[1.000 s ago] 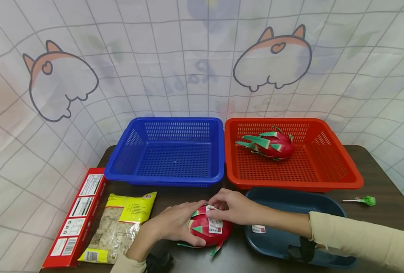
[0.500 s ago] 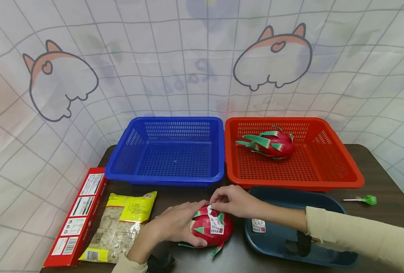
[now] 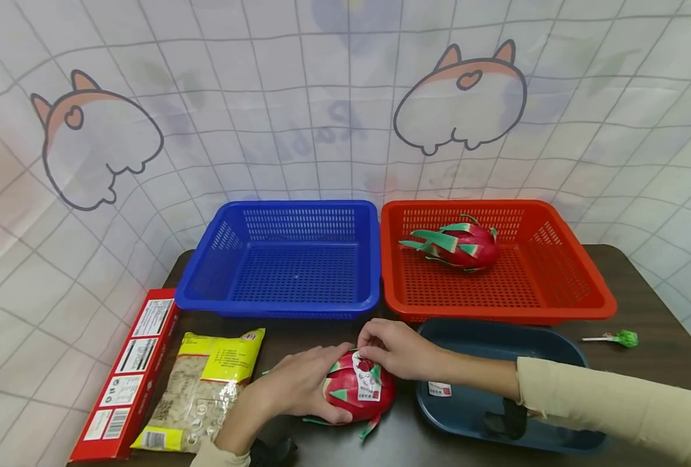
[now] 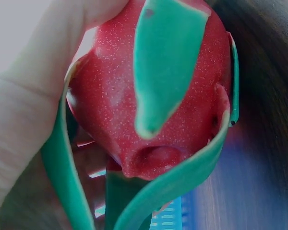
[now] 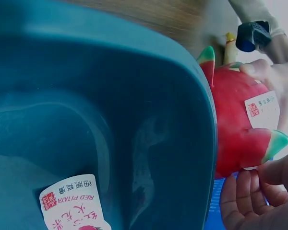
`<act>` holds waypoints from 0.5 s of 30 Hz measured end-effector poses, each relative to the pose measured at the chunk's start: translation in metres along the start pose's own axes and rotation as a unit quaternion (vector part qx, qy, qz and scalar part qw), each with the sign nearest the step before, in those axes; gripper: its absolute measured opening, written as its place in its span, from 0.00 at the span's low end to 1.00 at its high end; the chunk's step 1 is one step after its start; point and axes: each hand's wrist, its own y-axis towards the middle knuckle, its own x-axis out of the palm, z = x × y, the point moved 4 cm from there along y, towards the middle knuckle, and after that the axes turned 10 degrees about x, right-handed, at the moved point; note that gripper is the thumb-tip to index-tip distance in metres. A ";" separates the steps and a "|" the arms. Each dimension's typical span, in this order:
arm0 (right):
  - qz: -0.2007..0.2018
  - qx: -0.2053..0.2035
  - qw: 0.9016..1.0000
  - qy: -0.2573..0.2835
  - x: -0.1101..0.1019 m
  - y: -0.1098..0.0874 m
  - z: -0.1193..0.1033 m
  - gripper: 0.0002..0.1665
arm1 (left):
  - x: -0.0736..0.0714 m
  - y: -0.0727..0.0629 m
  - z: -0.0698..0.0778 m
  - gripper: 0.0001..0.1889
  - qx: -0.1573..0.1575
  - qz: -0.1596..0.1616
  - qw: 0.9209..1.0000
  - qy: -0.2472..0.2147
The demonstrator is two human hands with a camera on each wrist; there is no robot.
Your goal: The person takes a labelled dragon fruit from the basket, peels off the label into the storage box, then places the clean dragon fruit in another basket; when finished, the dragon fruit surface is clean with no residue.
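Observation:
A red dragon fruit with green-tipped scales lies at the table's near middle. My left hand holds it from the left, thumb on the near side and fingers over the far side. On its upper face is a white printed label. Thumb and curled fingers of my right hand pinch at the label's far end, right at the fruit's edge. Up close in the left wrist view, the fruit's leafy end sits beside the palm. Another such label, marked RED PITAYA, lies in the dark blue tray.
Behind stand a blue basket and a red basket, the red one holding another dragon fruit. To the left lie a yellow-topped bag and a long red box. A green lollipop lies at the right.
My right hand has shifted up toward the label's far end, and more of the label shows flat against the fruit. My left hand keeps its hold.

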 end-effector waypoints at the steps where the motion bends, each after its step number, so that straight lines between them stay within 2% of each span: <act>1: 0.003 -0.007 1.000 -0.006 0.000 0.000 -0.001 0.03 | 0.000 0.000 0.000 0.50 -0.001 -0.001 1.000 -0.002; 11: -0.013 -0.030 0.999 -0.029 0.002 -0.002 -0.003 0.03 | -0.001 0.000 0.003 0.51 -0.007 0.002 1.000 0.006; 15: -0.025 -0.035 0.999 -0.018 0.002 -0.002 -0.003 0.04 | 0.000 -0.001 0.004 0.52 -0.005 0.004 1.000 0.020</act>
